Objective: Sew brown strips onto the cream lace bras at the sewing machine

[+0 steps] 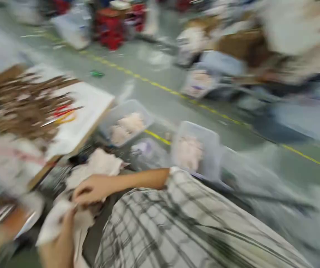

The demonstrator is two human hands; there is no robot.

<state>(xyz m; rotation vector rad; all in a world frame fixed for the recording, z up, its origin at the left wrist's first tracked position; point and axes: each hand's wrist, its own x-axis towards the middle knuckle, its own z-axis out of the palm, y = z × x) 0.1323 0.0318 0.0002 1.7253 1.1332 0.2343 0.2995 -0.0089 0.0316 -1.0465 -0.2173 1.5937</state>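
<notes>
Crumpled cloth (82,220) is pinched by the right hand (92,190); closure of the blurred left hand (62,238) cannot be told. Beyond: translucent tub (212,149).

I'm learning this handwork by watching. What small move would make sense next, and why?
Probably ease the right hand slightly away from the left hand to open out the pale cloth: the hands nearly meet, and the cloth lies crumpled around them. Blur hides how firmly the fingers grip.
</notes>
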